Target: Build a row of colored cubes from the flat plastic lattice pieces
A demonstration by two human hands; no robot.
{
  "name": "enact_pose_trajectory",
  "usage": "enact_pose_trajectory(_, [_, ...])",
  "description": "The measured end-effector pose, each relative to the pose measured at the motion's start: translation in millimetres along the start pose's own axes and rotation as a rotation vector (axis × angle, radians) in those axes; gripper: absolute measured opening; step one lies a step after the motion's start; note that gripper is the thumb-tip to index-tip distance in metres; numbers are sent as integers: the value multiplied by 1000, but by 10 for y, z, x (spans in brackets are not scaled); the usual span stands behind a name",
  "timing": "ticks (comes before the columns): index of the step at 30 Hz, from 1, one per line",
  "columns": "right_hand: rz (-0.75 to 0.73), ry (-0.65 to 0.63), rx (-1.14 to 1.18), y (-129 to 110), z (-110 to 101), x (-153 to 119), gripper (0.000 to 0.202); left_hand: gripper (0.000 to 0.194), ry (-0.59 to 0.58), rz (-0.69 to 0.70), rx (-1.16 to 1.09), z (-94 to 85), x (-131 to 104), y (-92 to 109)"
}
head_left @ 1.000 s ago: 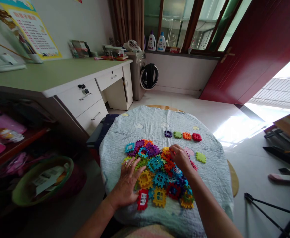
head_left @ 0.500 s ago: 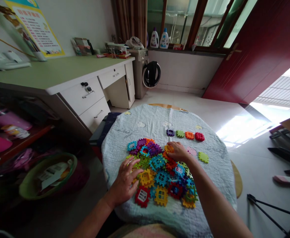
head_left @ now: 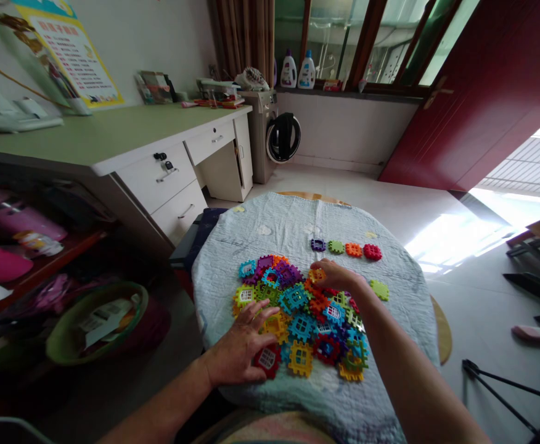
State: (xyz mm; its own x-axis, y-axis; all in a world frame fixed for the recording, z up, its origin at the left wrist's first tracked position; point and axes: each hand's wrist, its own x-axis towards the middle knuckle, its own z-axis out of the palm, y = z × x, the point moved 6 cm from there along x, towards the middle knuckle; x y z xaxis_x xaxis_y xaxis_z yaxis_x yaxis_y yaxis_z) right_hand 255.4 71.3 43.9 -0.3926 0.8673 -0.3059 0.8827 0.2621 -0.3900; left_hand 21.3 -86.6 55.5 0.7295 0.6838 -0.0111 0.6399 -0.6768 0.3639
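Note:
A heap of notched plastic tiles in many colours lies on a round table with a pale blue cloth (head_left: 288,222). My left hand (head_left: 242,345), fingers spread, rests at the heap's left edge, over a yellow tile (head_left: 275,325) and beside a red tile (head_left: 268,360). My right hand (head_left: 337,275) pinches an orange-yellow tile (head_left: 317,275) at the heap's upper right. Behind it a purple tile (head_left: 318,245), a green tile (head_left: 336,247), an orange tile (head_left: 354,250) and a red tile (head_left: 372,251) form a row. Another green tile (head_left: 380,290) lies apart on the right.
A green-topped desk (head_left: 126,132) stands at the left, with a basket (head_left: 97,324) below it. Behind are a washing machine (head_left: 263,139) and two detergent bottles on the sill. A black metal stand (head_left: 505,385) is at the lower right.
My left hand has moved down and towards me, uncovering a yellow-green tile with a white window. My right hand has shifted slightly, still at the orange-yellow tile. The view has moved slightly.

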Motion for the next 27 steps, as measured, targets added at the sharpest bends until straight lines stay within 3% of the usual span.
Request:
enact_pose_trajectory(8, [-8, -40, -47, 50, 47, 94, 47, 54, 15, 51, 34, 1, 21, 6])
enact_pose_trajectory(18, [-2, 13, -85, 16, 39, 4, 43, 57, 242, -61, 70, -41, 146, -133])
enact_pose_trajectory(22, [-7, 66, -83, 23, 11, 7, 45, 65, 207, 48, 48, 39, 195, 71])
enact_pose_trajectory(27, [-14, 152, -12, 29, -56, 26, 50, 79, 118, 261, 73, 293, 377, 377])
